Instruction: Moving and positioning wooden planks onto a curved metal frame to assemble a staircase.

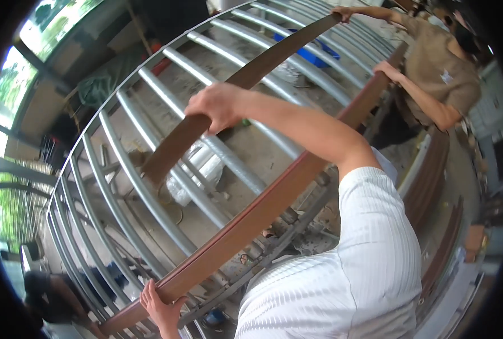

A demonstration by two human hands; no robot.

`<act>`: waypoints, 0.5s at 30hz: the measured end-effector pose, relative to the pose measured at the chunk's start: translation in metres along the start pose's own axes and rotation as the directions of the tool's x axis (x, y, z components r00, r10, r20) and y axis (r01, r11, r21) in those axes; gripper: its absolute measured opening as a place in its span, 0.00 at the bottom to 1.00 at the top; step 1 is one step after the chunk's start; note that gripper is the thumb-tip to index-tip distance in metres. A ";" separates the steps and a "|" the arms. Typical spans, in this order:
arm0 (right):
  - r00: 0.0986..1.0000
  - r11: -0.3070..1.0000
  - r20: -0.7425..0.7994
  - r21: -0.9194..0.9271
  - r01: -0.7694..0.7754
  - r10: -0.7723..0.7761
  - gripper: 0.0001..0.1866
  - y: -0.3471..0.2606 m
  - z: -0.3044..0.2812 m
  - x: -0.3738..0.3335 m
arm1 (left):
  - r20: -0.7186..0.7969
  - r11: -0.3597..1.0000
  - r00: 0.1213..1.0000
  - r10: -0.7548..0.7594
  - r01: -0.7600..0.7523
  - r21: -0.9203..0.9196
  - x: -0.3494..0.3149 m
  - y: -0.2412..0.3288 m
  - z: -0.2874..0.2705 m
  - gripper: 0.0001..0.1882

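Note:
My right hand [216,106] reaches out over a rack of metal tubes and is closed around a dark brown plank [262,66], which slants up to the right. Lower left, my left hand [162,309] grips the edge of a reddish-brown plank [251,217], fingers over the top and thumb below. That second plank crosses the near side of the rack [149,130]. At the right, a co-worker in a brown shirt [432,65] holds the far end of the dark plank with one hand [343,12] and rests the other [388,71] on the reddish-brown plank.
Under the rack sit a clear plastic bag [190,189] and a blue crate [319,53]. Another person [50,296] is at the lower left. Long brown planks [429,175] are stacked at the right, with cardboard [475,238] beyond.

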State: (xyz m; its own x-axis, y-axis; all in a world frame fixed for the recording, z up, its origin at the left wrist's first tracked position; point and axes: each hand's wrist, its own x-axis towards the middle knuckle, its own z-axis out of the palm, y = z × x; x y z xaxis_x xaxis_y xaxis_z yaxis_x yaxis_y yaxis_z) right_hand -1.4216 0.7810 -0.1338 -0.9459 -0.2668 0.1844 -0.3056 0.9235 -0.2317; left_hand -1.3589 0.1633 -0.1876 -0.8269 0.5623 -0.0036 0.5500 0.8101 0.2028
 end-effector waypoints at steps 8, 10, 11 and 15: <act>0.998 0.996 0.014 0.055 0.065 -0.066 0.38 -0.221 -0.008 -0.103 | 0.125 0.983 0.987 0.096 -0.074 -0.168 0.007 -0.025 -0.013 0.64; 0.996 0.995 0.024 0.056 0.079 -0.080 0.38 -0.246 0.027 -0.110 | 0.080 0.768 0.992 0.097 -0.024 -0.640 0.000 -0.045 -0.016 0.65; 0.996 0.993 -0.009 0.078 0.085 -0.084 0.38 -0.256 0.044 -0.110 | 0.020 0.754 0.982 0.185 -0.129 -0.644 -0.005 -0.078 -0.011 0.67; 1.000 0.996 -0.010 0.092 -0.004 0.005 0.41 -0.280 0.080 -0.101 | -0.088 0.799 0.967 0.240 -0.248 -0.548 -0.008 -0.048 -0.045 0.55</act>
State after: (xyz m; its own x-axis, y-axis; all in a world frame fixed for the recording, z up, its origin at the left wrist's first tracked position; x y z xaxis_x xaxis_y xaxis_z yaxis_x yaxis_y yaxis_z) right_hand -1.2492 0.5276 -0.1640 -0.9463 -0.2594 0.1929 -0.3105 0.8954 -0.3191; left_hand -1.3840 0.1119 -0.1530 -0.6774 0.7238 0.1313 0.5808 0.4168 0.6992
